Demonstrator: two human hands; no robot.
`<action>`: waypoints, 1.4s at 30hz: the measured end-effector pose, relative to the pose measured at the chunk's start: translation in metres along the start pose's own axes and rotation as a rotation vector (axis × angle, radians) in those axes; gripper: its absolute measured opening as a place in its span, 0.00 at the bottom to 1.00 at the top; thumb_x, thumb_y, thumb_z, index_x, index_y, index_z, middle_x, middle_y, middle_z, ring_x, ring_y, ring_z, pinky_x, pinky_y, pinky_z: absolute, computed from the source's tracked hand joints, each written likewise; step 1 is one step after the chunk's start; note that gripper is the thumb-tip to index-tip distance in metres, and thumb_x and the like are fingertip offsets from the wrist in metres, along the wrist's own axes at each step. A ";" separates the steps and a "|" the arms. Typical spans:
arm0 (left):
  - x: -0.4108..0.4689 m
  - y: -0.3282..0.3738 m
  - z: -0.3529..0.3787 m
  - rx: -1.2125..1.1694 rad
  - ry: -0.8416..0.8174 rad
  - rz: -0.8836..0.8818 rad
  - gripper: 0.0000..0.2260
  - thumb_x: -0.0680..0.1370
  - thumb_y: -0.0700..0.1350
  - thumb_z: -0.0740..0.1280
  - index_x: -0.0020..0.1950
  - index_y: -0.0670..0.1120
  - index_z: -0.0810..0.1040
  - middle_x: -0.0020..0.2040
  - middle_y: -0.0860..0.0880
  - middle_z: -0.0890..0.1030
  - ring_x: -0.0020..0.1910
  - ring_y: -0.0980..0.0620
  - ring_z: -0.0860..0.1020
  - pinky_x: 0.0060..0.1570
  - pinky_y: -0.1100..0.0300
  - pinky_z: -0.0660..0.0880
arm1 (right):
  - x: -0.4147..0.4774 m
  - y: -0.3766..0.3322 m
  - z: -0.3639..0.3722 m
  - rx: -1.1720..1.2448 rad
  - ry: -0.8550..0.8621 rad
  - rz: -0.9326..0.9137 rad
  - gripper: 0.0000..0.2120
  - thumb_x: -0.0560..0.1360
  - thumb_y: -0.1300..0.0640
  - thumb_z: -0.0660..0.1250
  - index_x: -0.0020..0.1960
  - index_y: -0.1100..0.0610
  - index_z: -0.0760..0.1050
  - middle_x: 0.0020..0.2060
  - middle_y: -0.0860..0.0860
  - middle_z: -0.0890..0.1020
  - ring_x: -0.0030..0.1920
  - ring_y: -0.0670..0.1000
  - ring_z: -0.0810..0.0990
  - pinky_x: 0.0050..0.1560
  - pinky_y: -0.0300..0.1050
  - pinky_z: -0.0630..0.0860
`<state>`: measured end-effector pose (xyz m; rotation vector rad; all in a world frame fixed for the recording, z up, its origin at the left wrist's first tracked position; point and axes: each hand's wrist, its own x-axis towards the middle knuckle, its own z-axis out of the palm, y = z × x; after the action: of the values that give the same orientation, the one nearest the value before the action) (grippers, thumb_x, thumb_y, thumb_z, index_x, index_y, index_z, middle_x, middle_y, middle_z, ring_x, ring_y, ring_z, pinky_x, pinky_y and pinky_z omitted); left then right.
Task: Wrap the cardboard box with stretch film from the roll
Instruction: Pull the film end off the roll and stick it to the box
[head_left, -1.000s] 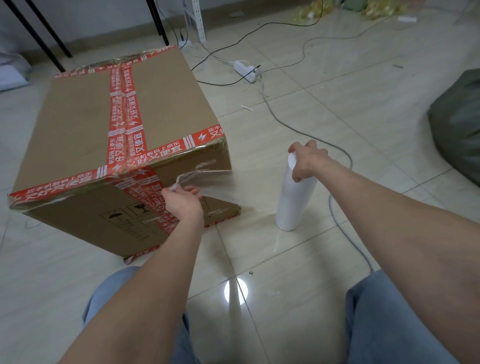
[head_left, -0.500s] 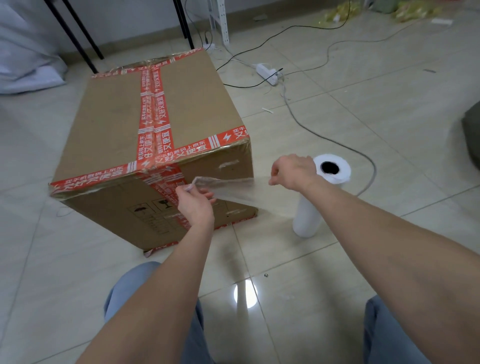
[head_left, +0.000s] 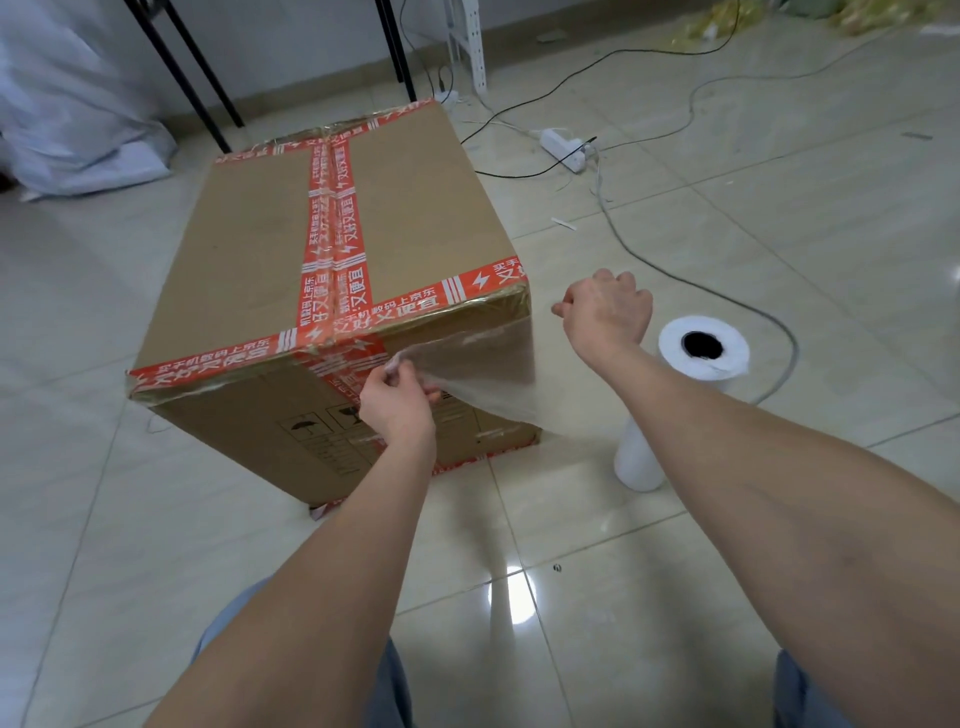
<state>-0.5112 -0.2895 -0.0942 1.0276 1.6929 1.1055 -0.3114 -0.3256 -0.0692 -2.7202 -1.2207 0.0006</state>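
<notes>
Clear film (head_left: 483, 376) is pinched at its bunched end by the curled fingers (head_left: 400, 370) of the left hand (head_left: 397, 402), in front of the near face of the box (head_left: 249, 270); the right hand (head_left: 608, 312) is curled by the box's upper right corner, and whether it grips the film cannot be told; the sheet spreads rightward over that face, then narrows down to the white roll (head_left: 727, 366), upright on the floor (head_left: 208, 519) just right of the box; red tape (head_left: 332, 218) crosses the box's top; 1 grey cable (head_left: 794, 345) curves behind the roll.
</notes>
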 end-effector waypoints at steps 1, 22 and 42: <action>-0.001 0.000 -0.002 -0.057 0.020 -0.038 0.05 0.79 0.45 0.66 0.53 0.45 0.77 0.43 0.48 0.82 0.36 0.54 0.82 0.36 0.65 0.79 | 0.000 -0.001 0.001 0.007 0.007 0.001 0.17 0.79 0.44 0.59 0.60 0.50 0.79 0.57 0.53 0.76 0.61 0.56 0.70 0.52 0.49 0.65; 0.051 0.014 0.049 2.097 -0.321 2.392 0.28 0.82 0.47 0.49 0.77 0.39 0.39 0.78 0.45 0.39 0.76 0.48 0.39 0.68 0.50 0.31 | 0.006 -0.002 -0.001 0.128 0.264 -0.168 0.13 0.79 0.49 0.61 0.61 0.51 0.74 0.60 0.53 0.73 0.62 0.57 0.68 0.55 0.49 0.66; 0.057 -0.002 0.048 1.694 -0.412 2.409 0.31 0.79 0.57 0.53 0.77 0.42 0.55 0.78 0.42 0.45 0.78 0.45 0.44 0.73 0.45 0.35 | -0.109 0.008 0.143 0.234 0.060 0.087 0.12 0.77 0.56 0.61 0.61 0.50 0.72 0.59 0.52 0.72 0.60 0.56 0.69 0.57 0.47 0.66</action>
<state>-0.4844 -0.2251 -0.1202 -2.1689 0.2025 0.1529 -0.3875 -0.3909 -0.2191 -2.5475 -1.0163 0.0678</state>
